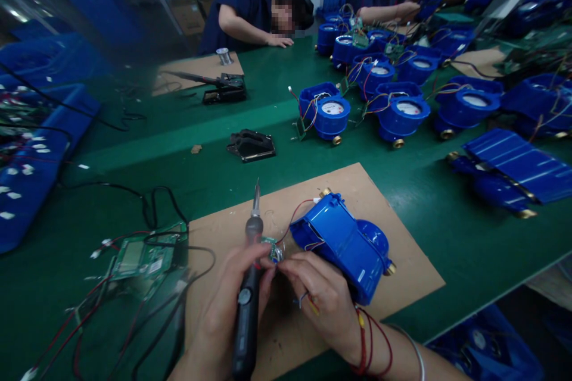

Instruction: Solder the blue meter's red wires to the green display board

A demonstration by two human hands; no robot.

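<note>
Risk of scorched fingertips: soldering iron gripped in closed left hand, right hand pinched shut on small circuit board, at nine o'clock of blue meter housing.

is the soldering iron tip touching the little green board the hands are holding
Apart. In the head view the soldering iron lies in the left hand with its tip pointing up and away over the brown mat, clear of the small green board pinched at the fingertips.
</note>
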